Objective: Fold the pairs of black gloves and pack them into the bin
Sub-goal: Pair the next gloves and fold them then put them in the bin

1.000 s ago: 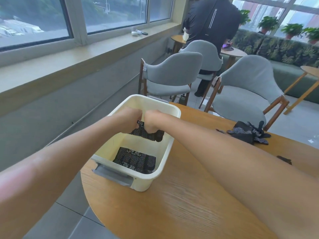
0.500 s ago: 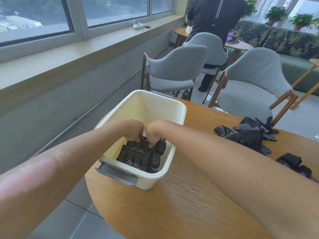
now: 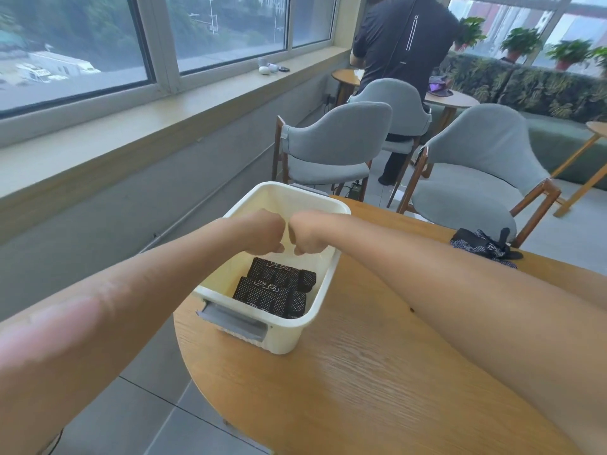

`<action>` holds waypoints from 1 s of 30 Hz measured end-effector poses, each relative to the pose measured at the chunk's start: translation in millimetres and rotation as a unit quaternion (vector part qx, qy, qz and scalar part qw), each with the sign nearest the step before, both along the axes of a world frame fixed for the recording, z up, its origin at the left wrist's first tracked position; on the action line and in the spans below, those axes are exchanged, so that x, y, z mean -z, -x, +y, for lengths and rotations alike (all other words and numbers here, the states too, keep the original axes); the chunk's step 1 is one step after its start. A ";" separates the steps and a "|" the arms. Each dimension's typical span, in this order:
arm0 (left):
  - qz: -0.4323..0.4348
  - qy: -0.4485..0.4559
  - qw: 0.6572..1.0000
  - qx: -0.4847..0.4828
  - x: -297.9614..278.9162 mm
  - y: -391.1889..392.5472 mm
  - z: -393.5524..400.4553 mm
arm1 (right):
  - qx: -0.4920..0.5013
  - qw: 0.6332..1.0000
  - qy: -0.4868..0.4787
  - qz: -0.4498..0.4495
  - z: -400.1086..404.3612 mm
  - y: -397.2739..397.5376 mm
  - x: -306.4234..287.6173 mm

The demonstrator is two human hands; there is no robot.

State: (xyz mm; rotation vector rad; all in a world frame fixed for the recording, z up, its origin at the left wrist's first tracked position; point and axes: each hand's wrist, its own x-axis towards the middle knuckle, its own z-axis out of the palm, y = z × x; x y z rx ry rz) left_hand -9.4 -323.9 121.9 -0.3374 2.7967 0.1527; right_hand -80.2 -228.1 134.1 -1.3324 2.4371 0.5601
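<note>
Head view: folded gloves point(image 3: 274, 289) crosswise in bin point(image 3: 328, 274).

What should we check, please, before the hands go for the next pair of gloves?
1. Left hand free: ok, curled above the bin, holding nothing.
2. Right hand free: ok, curled beside the left, holding nothing.
3. Folded gloves settled in the bin: ok, two bundles lie side by side at the near end.
4. Room left in the bin: ok, the far part of the floor shows bare.
5. Unfolded gloves available: ok, a loose pile lies on the table to the right, near the far edge.
6. Number of pairs left in that pile: cannot tell.
</note>
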 end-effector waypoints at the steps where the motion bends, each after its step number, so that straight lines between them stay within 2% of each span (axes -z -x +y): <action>1: 0.017 -0.006 1.000 0.005 -8.9 -2.5 4.2 | 0.001 1.000 0.024 0.012 4.3 1.4 -5.9; 7: 0.122 0.013 0.992 0.032 -48.0 -11.0 36.1 | 0.019 0.990 0.137 0.023 58.7 5.2 -52.6; 10: 0.134 0.006 0.990 0.042 -58.4 -11.6 60.4 | 0.052 0.984 0.171 0.013 97.3 6.7 -66.8; 18: 0.167 -0.103 0.978 0.068 -50.1 -7.5 132.0 | 0.160 0.968 0.193 -0.019 211.1 20.0 -61.6; 25: 0.112 -0.149 0.981 0.058 18.5 -7.0 175.9 | 0.242 0.949 0.197 -0.050 282.0 33.1 2.8; 30: 0.082 -0.171 0.982 0.007 94.5 -14.9 185.6 | 0.208 0.959 0.177 -0.077 296.5 21.7 64.8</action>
